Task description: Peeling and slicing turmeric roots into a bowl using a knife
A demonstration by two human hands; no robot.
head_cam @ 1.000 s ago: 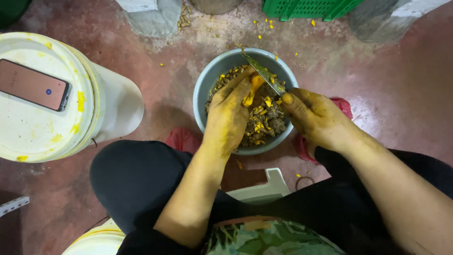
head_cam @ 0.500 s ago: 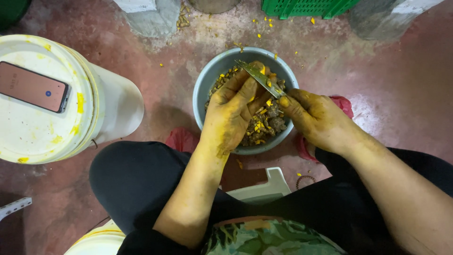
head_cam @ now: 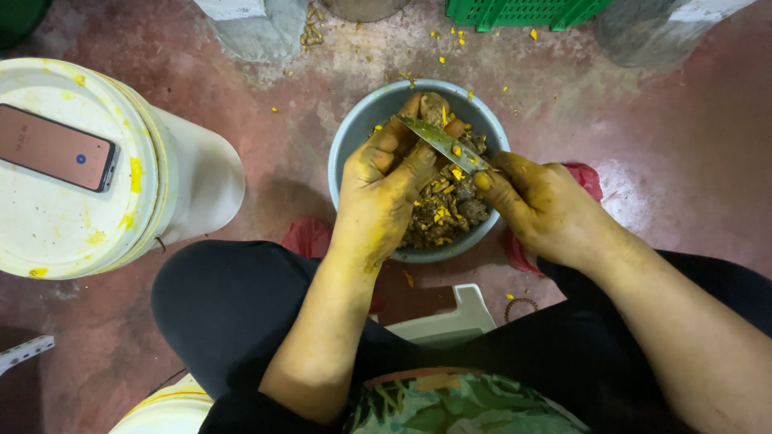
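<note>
Holding a brownish root (head_cam: 435,107) at its fingertips, the left hand (head_cam: 386,189) sits over the bowl (head_cam: 347,149) — grip clenched on the root, fingers and palm stained yellow. Right hand (head_cam: 547,205): grip clenched on a knife (head_cam: 441,142), handle hidden in the fist, thumb forward along it; skin stained yellow too. Knife blade: narrow, smeared with yellow bits, slanting up to the left, its edge against the root just below the left fingertips.

Bowl: round, grey-blue, on the floor (head_cam: 281,104) between the knees; holds a heap of brown peelings (head_cam: 446,210) with yellow-orange flecks. Root: above the bowl's far half, clear of the heap.

Floor: reddish, worn, with scattered yellow crumbs near the bowl's far rim. Red fabric (head_cam: 305,237) shows just beside the bowl at left, and again at right, under the right hand.

Bucket (head_cam: 193,173): white, left of the bowl, well apart, lid streaked yellow. Phone (head_cam: 52,147): lies flat on the lid, screen up.

Crate (head_cam: 523,12): green, at the far edge. Stool (head_cam: 450,321): white plastic, its corner visible between the legs — dark trousers cover both thighs.
</note>
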